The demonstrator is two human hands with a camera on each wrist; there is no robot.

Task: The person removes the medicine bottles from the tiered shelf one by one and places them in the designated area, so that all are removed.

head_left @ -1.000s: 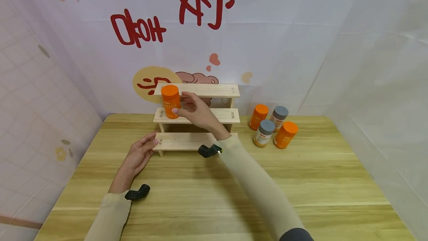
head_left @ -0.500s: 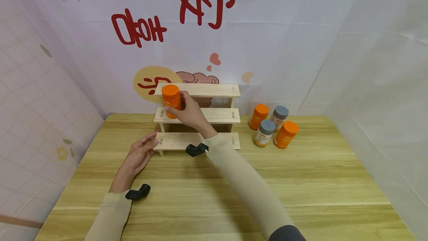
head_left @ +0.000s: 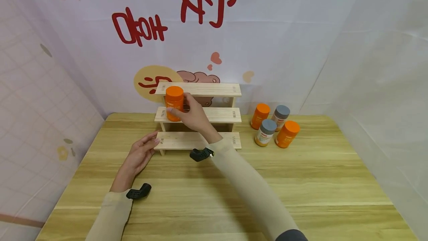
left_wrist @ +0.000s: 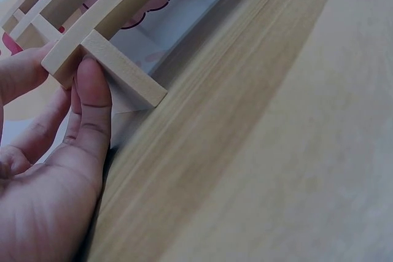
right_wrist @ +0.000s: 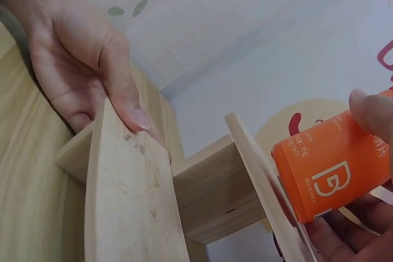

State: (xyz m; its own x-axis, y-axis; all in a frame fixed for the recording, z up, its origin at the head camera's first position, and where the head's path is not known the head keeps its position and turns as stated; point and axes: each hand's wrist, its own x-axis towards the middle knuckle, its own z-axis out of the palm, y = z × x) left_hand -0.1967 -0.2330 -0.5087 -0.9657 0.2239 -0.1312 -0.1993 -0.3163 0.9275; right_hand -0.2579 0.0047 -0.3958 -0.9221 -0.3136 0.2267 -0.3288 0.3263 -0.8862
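A three-tier wooden display rack point(head_left: 197, 140) stands against the back wall. My right hand point(head_left: 195, 115) grips an orange bottle point(head_left: 174, 103) upright at the left end of the middle tier, thumb in front and fingers round the far side. Its base point(right_wrist: 295, 182) is at that board; whether it bears fully on it I cannot tell. My left hand point(head_left: 142, 152) pinches the left end of the lowest tier. In the left wrist view, a thumb and fingers point(left_wrist: 93, 90) hold the board's corner point(left_wrist: 61, 65) beside its leg.
Right of the rack, two orange bottles point(head_left: 260, 116) point(head_left: 287, 134) and two grey-lidded bottles point(head_left: 265, 132) point(head_left: 281, 116) stand grouped on the wooden table point(head_left: 207, 192). A printed cloth wall point(head_left: 284, 47) rises directly behind the rack.
My right hand closed round the orange bottle, its fingers reaching farther left than a second ago. The bottle then shifted slightly right and toward the tier's front edge. My left hand stayed put.
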